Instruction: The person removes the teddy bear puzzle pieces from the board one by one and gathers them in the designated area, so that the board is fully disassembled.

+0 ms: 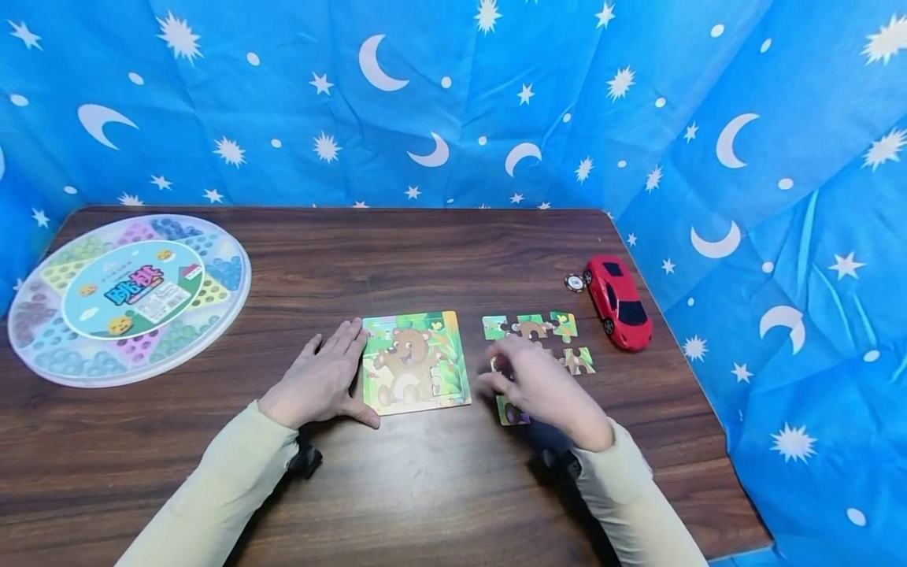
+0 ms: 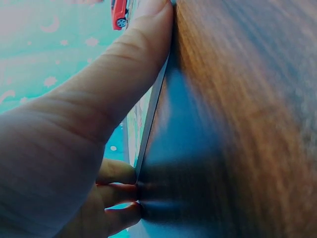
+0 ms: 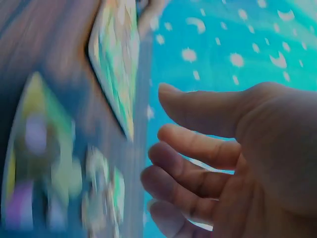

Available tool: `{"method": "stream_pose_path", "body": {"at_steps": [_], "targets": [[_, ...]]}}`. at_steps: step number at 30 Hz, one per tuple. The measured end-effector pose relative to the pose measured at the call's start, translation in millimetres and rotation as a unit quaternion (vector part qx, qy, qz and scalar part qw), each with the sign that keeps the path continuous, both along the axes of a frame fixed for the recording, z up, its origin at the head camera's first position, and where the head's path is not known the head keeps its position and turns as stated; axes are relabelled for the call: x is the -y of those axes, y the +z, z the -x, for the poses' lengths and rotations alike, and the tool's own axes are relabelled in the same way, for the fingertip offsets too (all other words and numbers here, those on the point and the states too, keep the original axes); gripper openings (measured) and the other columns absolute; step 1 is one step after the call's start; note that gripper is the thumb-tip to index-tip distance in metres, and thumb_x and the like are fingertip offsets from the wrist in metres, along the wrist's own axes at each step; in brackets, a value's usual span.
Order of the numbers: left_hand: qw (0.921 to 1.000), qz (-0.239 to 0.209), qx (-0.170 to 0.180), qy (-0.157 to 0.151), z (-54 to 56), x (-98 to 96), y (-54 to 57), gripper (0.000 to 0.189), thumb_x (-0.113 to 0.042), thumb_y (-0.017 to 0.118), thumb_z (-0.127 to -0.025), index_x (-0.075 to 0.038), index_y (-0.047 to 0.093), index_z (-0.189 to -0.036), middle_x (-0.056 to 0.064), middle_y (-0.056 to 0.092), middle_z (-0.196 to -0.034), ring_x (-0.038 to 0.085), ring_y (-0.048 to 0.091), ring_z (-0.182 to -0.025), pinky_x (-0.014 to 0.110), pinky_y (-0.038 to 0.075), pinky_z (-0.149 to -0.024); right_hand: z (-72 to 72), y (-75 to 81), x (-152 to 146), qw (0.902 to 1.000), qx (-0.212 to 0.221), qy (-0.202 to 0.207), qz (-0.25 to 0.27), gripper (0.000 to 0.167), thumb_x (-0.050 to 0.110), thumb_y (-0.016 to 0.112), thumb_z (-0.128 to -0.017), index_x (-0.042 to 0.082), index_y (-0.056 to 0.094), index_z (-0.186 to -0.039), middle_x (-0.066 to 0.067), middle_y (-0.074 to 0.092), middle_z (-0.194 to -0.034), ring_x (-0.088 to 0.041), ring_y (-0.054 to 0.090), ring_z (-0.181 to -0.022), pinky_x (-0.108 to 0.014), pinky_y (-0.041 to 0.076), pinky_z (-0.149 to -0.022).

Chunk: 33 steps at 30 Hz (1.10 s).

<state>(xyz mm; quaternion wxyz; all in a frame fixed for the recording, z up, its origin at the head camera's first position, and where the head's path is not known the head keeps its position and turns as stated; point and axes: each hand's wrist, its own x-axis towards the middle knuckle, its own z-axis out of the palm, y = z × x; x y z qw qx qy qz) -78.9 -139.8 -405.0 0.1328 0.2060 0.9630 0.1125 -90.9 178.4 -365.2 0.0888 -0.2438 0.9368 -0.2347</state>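
Observation:
A bear jigsaw puzzle board (image 1: pixel 405 364) lies flat on the table, with a slot showing at its lower right. My left hand (image 1: pixel 319 379) rests against the board's left side, fingers straight, its thumb by the near left corner. In the left wrist view the thumb (image 2: pixel 119 74) lies along the board's thin edge. My right hand (image 1: pixel 546 387) hovers over loose puzzle pieces (image 1: pixel 564 324) right of the board and partly covers them. The right wrist view shows its fingers loosely bent with nothing between them, above a blurred piece with purple on it (image 3: pixel 22 203).
A red toy car (image 1: pixel 622 303) stands to the right, with a small round chip (image 1: pixel 574 282) beside it. At the far left lies a round Chinese checkers set (image 1: pixel 237 272) under a clear lid. Blue cloth (image 1: pixel 453 102) with moons and stars hangs behind and at the right.

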Motion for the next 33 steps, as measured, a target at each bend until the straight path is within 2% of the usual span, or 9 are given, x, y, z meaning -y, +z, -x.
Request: {"method": "stream_pose_path", "body": {"at_steps": [4, 8, 11, 16, 25, 33], "targets": [[1.0000, 0.001, 0.000, 0.001, -0.6, -0.6, 0.2, 0.136, -0.078, 0.072, -0.055, 0.007, 0.024, -0.151, 0.024, 0.016, -0.158, 0.036, 0.018, -0.145, 0.062, 0.023, -0.109, 1.9, -5.6, 25.7, 0.9978, -0.033, 0.051, -0.028, 0.047, 0.034, 0.076, -0.085, 0.004, 0.065, -0.120, -0.005, 0.058, -0.102, -0.016, 0.053, -0.088, -0.036, 0.047, -0.079], [1.0000, -0.003, -0.001, 0.002, -1.8, -1.1, -1.2, 0.136, -0.078, 0.072, -0.055, 0.007, 0.024, -0.151, 0.024, 0.016, -0.158, 0.036, 0.018, -0.145, 0.062, 0.023, -0.109, 4.5, -15.0, 41.9, 0.9934, -0.048, 0.083, -0.062, 0.061, 0.039, 0.077, -0.082, 0.004, 0.060, -0.129, -0.005, 0.053, -0.102, -0.017, 0.044, -0.082, -0.033, 0.042, -0.072], [1.0000, -0.003, -0.002, 0.003, -2.5, -1.2, -1.6, 0.136, -0.078, 0.072, -0.055, 0.007, 0.024, -0.151, 0.024, 0.016, -0.158, 0.037, 0.018, -0.145, 0.062, 0.023, -0.109, 5.2, -20.3, 48.0, 0.9912, -0.045, 0.092, -0.084, 0.060, 0.042, 0.078, -0.079, 0.008, 0.063, -0.126, -0.002, 0.050, -0.099, -0.018, 0.041, -0.082, -0.032, 0.038, -0.069], [1.0000, -0.004, -0.006, 0.003, -2.7, -0.8, 0.4, 0.135, -0.077, 0.073, -0.056, 0.007, 0.025, -0.150, 0.024, 0.017, -0.158, 0.037, 0.019, -0.145, 0.062, 0.024, -0.109, 7.0, -22.9, 51.7, 0.9915, -0.036, 0.089, -0.088, 0.052, 0.039, 0.081, -0.076, 0.010, 0.066, -0.116, -0.001, 0.051, -0.096, -0.019, 0.043, -0.084, -0.033, 0.038, -0.070], [0.9999, -0.006, -0.013, 0.000, -2.2, -1.0, 0.3, 0.135, -0.077, 0.073, -0.056, 0.008, 0.026, -0.150, 0.025, 0.017, -0.157, 0.037, 0.019, -0.145, 0.063, 0.024, -0.108, 13.7, -20.0, 55.3, 0.9926, 0.025, 0.066, -0.099, 0.051, 0.039, 0.080, -0.077, 0.010, 0.061, -0.114, -0.001, 0.050, -0.102, -0.019, 0.042, -0.090, -0.034, 0.041, -0.077], [0.9999, -0.003, -0.013, -0.001, -1.4, -0.3, 0.5, 0.135, -0.077, 0.073, -0.056, 0.007, 0.025, -0.150, 0.025, 0.017, -0.158, 0.037, 0.019, -0.145, 0.062, 0.024, -0.108, 14.7, -21.4, 55.3, 0.9951, 0.034, 0.068, -0.065, 0.050, 0.034, 0.082, -0.076, 0.010, 0.056, -0.111, 0.000, 0.056, -0.092, -0.016, 0.045, -0.084, -0.032, 0.040, -0.074]]}}
